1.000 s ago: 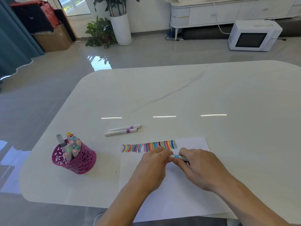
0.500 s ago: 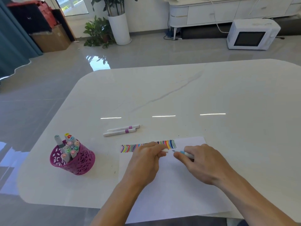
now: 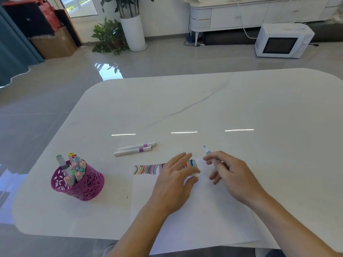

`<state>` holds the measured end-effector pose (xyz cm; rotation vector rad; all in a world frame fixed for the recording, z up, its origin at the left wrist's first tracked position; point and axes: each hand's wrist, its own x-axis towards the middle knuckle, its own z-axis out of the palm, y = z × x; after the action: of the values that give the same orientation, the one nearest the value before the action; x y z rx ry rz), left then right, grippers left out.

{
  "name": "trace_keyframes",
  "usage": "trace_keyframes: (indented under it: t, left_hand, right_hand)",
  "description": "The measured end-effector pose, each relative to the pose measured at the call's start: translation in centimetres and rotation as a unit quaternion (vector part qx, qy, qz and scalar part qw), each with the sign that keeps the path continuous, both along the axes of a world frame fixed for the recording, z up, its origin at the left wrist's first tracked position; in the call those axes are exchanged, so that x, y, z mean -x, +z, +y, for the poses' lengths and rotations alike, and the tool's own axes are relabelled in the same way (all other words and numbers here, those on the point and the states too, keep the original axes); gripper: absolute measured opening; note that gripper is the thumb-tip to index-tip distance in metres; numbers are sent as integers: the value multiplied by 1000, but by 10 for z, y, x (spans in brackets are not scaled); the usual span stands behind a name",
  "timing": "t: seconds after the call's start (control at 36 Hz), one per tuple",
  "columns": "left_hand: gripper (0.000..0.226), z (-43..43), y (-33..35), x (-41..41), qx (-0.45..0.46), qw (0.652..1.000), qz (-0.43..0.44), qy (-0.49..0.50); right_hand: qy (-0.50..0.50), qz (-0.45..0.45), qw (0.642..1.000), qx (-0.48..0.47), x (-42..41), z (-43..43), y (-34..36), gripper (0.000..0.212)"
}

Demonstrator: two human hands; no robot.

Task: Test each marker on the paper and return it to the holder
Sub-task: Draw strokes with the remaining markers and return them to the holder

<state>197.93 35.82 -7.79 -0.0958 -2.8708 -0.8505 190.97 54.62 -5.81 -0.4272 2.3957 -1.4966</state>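
My right hand (image 3: 229, 173) pinches an uncapped blue marker (image 3: 207, 151), its tip pointing up and away, just past the top edge of the white paper (image 3: 194, 216). My left hand (image 3: 174, 179) lies on the paper over a row of coloured strokes (image 3: 146, 169) and holds the marker's white cap (image 3: 195, 174) between thumb and fingers. A purple cut-out holder (image 3: 81, 184) with several markers stands on the table at the left.
Two white markers with purple bands (image 3: 136, 148) lie side by side on the white marble table (image 3: 204, 112) beyond the paper. On the floor beyond are a potted plant (image 3: 130, 25), a white microwave (image 3: 283, 40) and a cardboard box (image 3: 53, 43).
My hands have pulled apart: the cap came off in my left hand, and my right hand lifted the marker so its blue tip now shows.
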Motion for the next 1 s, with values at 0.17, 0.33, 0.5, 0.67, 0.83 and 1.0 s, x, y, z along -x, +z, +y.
trace_keyframes:
  t: [0.17, 0.33, 0.5, 0.67, 0.83, 1.0]
  left_hand:
    - [18, -1, -11, 5, 9, 1000, -4, -9]
    - [18, -4, -16, 6, 19, 1000, -9, -16]
    - [19, -6, -13, 5, 25, 999, -16, -28]
    - [21, -6, -11, 4, 25, 999, -25, -32]
    - [22, -6, -10, 3, 29, 999, -26, -34]
    - [22, -6, -8, 3, 36, 998, -28, -37]
  right_hand:
    - [-23, -57, 996, 65, 6, 2, -4, 33]
    - [-33, -71, 992, 98, 6, -3, -8, 12]
    - [-37, -90, 987, 126, 7, -6, -15, 9]
    - [-58, -86, 988, 118, 8, -9, -25, 11]
    - [-74, -85, 988, 106, 7, -12, -28, 15]
    - [-77, -82, 988, 103, 7, -13, -28, 9]
